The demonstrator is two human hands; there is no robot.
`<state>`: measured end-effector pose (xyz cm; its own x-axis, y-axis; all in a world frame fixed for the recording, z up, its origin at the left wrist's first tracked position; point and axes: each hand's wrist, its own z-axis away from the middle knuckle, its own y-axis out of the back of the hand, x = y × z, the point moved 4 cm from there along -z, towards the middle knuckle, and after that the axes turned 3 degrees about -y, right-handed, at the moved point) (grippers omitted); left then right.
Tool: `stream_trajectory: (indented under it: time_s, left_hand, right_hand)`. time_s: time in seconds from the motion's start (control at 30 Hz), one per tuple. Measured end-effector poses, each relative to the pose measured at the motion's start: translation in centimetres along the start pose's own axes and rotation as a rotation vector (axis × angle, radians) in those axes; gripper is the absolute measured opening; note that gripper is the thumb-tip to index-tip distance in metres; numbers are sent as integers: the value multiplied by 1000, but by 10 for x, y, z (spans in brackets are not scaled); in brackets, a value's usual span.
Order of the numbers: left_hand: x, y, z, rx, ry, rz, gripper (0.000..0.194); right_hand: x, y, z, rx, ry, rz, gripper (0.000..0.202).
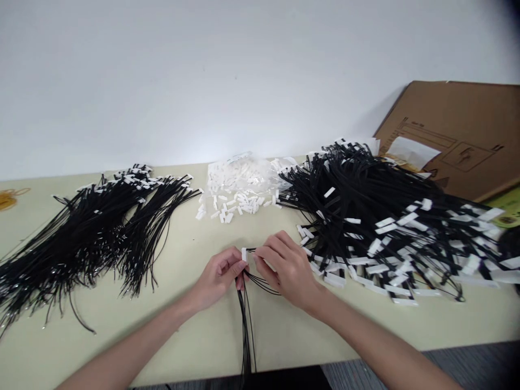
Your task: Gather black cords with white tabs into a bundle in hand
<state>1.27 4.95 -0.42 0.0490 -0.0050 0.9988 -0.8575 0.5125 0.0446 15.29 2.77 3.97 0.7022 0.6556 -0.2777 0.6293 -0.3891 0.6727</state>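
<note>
My left hand (221, 275) is closed, thumb and fingers pinching a small white plastic connector (244, 254) that stands upright. Thin black wires (245, 330) run from this hand down over the table's front edge, and a few more curve right beneath my other hand. Just right of the connector, my right hand (287, 270) is closed in a pinch on a thin black wire (251, 249). Its fingers hide most of what they grip. Behind both hands lies a loose pile of white connectors (244, 203).
At left, black wires (93, 222) with white ends lie in a long heap. A larger wire heap (357, 189) covers the right side. Against the wall sit a clear plastic bag (244, 173) of white pieces and, farther right, a cardboard box (467, 124).
</note>
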Motion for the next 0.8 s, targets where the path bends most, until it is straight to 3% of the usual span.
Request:
stream_trajectory:
  time_s: [0.2, 0.47, 0.8]
  left_hand:
    - [-1, 0, 1, -48, 11, -29, 18]
    - [0, -2, 1, -112, 35, -11, 19]
    - [-6, -5, 2, -108, 103, 154, 19]
  right_hand:
    - [4, 1, -2, -79, -5, -153, 10]
    - [7, -3, 0, -223, -55, -553, 10]
    - [10, -5, 0, -253, -95, -565, 11]
